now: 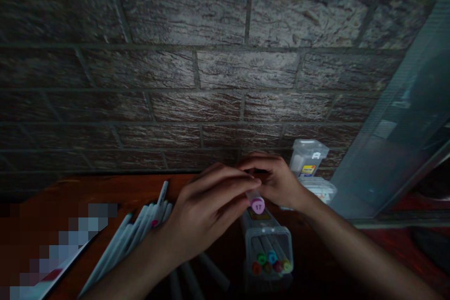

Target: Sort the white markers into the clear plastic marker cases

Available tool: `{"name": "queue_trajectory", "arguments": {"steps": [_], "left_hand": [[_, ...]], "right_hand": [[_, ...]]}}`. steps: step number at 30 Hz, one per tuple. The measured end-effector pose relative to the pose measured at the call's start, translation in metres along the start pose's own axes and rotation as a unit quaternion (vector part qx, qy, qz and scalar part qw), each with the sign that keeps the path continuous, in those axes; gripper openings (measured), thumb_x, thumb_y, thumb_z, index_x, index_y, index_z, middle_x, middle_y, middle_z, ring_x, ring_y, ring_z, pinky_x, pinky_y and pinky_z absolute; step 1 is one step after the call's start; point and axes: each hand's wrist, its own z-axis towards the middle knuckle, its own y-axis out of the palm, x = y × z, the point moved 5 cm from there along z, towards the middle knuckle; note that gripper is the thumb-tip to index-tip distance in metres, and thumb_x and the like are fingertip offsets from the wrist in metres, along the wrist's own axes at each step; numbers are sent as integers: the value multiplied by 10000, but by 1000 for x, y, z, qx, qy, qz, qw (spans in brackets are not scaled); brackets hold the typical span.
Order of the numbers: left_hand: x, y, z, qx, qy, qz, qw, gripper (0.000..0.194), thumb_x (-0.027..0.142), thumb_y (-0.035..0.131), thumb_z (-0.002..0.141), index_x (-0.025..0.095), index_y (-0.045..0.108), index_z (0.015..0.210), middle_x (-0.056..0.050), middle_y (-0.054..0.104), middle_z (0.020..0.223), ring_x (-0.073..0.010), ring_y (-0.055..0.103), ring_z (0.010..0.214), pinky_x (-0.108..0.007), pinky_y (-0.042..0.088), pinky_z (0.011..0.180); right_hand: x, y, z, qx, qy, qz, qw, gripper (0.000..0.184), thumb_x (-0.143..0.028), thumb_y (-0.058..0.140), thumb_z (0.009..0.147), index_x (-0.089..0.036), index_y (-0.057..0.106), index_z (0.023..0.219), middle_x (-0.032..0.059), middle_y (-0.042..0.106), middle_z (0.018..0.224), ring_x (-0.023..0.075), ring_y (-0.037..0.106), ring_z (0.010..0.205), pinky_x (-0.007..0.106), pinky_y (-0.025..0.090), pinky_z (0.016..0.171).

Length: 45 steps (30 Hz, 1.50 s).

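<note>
The pink-ended marker (258,205) is held by the left hand (202,206), numbered end pointed nearward above the clear case (270,231); the right hand's (277,180) grip cannot be told

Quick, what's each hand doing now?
Left hand: closed, holding the pink-capped marker.
Right hand: curled near the marker; whether it grips cannot be told.
</note>
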Motion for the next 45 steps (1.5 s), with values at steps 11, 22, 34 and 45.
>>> {"name": "queue_trajectory", "arguments": {"steps": [11, 22, 34, 45], "left_hand": [[0, -1, -1, 4, 2, -5, 1000, 243, 60, 695, 950, 113, 753, 1179, -85, 773, 1104, -155, 724, 1007, -241, 589, 932], [1, -1, 0, 6, 4, 1, 1000, 255, 67, 700, 952, 141, 748, 1192, -79, 775, 1107, -162, 730, 1007, -268, 604, 931], [-2, -1, 0, 16, -8, -5, 1000, 231, 103, 703, 963, 169, 752, 1178, -74, 785, 1076, -172, 735, 964, -284, 619, 874], [-3, -1, 0, 22, -4, -16, 1000, 218, 79, 722, 945, 120, 754, 1157, -76, 779, 1062, -142, 723, 971, -225, 590, 898]], "right_hand": [[1, 0, 0, -5, 8, 3, 1000, 133, -237, 764, 918, -184, 792, 1037, 77, 766, 949, 185, 707, 845, 309, 551, 721], [1, 0, 0, -7, 5, 2, 1000, 138, -244, 765, 921, -194, 790, 1048, 68, 767, 958, 178, 707, 858, 304, 550, 737], [1, 2, -1, -22, 10, -4, 1000, 107, -220, 745, 927, -188, 782, 1022, 61, 762, 934, 181, 699, 836, 299, 540, 715], [1, 5, -2, -34, 30, 11, 999, 61, -188, 729, 921, -186, 770, 966, 44, 735, 899, 162, 684, 809, 264, 523, 669]]}}
